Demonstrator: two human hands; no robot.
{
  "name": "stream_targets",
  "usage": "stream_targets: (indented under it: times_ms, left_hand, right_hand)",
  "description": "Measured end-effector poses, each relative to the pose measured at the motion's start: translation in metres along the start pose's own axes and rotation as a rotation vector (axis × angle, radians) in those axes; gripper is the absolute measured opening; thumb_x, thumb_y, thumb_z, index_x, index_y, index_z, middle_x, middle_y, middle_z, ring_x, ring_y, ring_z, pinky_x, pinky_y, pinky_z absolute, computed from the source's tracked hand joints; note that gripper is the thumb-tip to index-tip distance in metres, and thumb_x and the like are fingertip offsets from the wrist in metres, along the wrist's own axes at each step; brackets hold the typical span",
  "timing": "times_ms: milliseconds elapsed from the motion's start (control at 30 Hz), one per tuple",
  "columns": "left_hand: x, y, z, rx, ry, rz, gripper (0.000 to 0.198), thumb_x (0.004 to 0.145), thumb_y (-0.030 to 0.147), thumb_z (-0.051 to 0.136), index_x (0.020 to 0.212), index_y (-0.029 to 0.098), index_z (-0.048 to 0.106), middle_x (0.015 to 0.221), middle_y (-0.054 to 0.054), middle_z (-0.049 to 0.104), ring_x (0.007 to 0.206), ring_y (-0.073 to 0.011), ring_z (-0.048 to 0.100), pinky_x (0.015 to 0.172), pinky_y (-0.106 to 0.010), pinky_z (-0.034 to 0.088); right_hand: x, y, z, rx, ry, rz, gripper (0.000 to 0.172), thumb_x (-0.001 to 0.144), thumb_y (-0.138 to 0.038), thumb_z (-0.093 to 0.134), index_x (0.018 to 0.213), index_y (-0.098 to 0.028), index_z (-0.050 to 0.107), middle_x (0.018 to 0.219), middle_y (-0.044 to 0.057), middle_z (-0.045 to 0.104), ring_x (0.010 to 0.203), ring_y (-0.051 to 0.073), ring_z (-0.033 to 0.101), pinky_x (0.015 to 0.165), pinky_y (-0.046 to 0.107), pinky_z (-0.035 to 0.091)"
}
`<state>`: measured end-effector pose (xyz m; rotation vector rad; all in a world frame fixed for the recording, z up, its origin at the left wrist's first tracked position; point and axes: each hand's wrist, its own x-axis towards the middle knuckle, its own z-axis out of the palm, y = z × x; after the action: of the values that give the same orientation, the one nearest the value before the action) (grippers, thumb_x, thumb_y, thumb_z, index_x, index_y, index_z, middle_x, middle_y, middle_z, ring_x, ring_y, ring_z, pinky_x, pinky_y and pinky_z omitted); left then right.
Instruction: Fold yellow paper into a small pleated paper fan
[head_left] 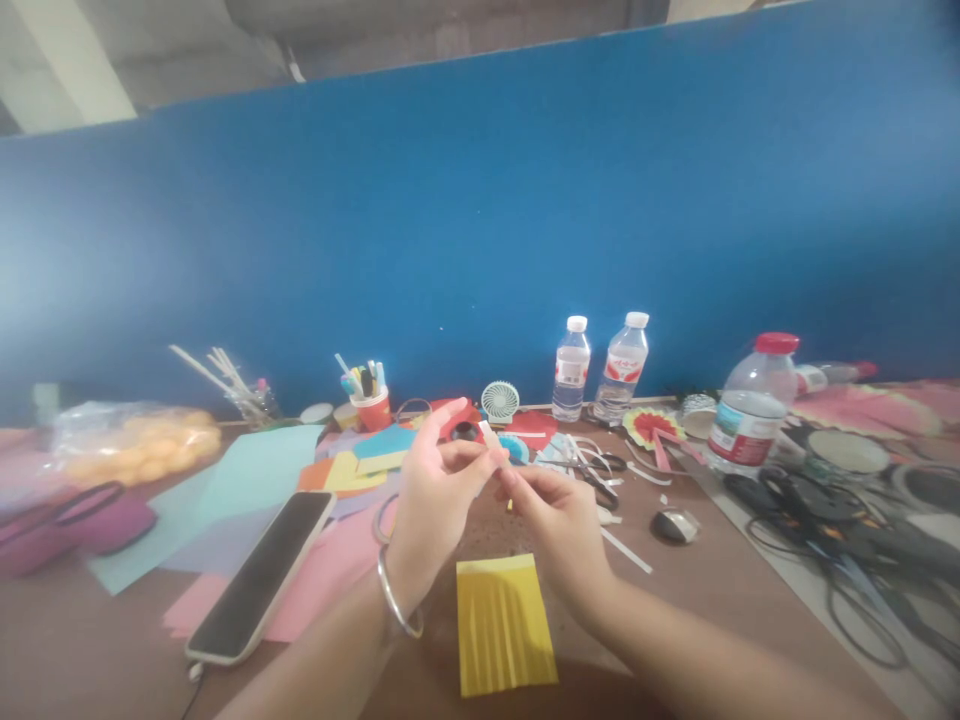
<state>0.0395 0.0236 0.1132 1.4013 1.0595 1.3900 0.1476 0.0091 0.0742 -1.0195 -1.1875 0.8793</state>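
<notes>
My left hand (435, 490) and my right hand (559, 515) meet above the table, both pinching a small white strip of paper (490, 436) between their fingertips. A silver bangle (395, 597) hangs on my left wrist. Just below the hands lies a yellow paper sheet (504, 625) cut into fringes along most of its length. A phone (262, 572) with a dark screen lies face up to the left of my left forearm, on pink paper (322, 585).
Coloured paper sheets (255, 470) cover the left of the table. At the back stand a red cup of pens (372, 398), a small fan (500, 401), two water bottles (596, 368) and a bigger bottle (752, 404). Scissors (600, 470) and cables (862, 560) lie to the right.
</notes>
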Motion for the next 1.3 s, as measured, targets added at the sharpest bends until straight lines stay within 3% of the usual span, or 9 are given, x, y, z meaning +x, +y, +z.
stream_targets:
  times_ms: [367,633,833,1033,1300]
  left_hand:
    - [-0.005,0.000,0.003,-0.004,0.021,-0.020,0.056,0.069,0.027,0.062,0.120,0.022,0.039,0.066,-0.002,0.067,0.063,-0.0170,0.063,0.062,-0.029,0.051]
    - [-0.003,0.002,0.003,-0.073,0.093,-0.045,0.060,0.065,0.027,0.065,0.119,0.017,0.042,0.065,-0.003,0.067,0.065,-0.0170,0.063,0.061,-0.026,0.049]
    - [-0.001,0.008,0.001,-0.071,0.077,-0.011,0.061,0.068,0.029,0.062,0.123,0.019,0.037,0.064,-0.002,0.065,0.057,-0.0131,0.059,0.053,-0.023,0.047]
    - [0.000,0.008,-0.001,-0.111,0.063,-0.007,0.054,0.069,0.028,0.061,0.119,0.020,0.041,0.065,-0.001,0.065,0.058,-0.0132,0.059,0.056,-0.025,0.048]
    - [-0.002,0.009,0.000,-0.161,0.071,-0.044,0.059,0.068,0.027,0.062,0.122,0.020,0.038,0.063,0.000,0.065,0.059,-0.0141,0.061,0.058,-0.025,0.049]
  right_hand:
    - [0.004,-0.001,-0.002,-0.009,-0.023,0.022,0.030,0.075,-0.037,0.054,0.054,-0.015,0.060,0.052,-0.001,0.057,0.053,0.011,0.048,0.053,0.021,0.037]
    - [0.008,0.004,-0.002,-0.091,-0.011,0.039,0.039,0.071,-0.040,0.057,0.041,-0.016,0.053,0.042,-0.001,0.052,0.044,0.010,0.044,0.048,0.022,0.036]
    - [0.001,0.001,0.000,-0.015,-0.044,-0.035,0.029,0.074,-0.034,0.055,0.052,-0.016,0.060,0.049,0.000,0.058,0.050,0.011,0.049,0.050,0.021,0.039]
    - [0.001,0.004,-0.001,-0.014,-0.052,-0.051,0.027,0.074,-0.031,0.054,0.054,-0.016,0.061,0.050,0.000,0.059,0.051,0.011,0.050,0.050,0.022,0.040]
    - [0.002,0.006,-0.002,-0.073,-0.072,-0.056,0.027,0.075,-0.034,0.054,0.058,-0.016,0.065,0.051,0.000,0.057,0.051,0.012,0.050,0.051,0.023,0.039]
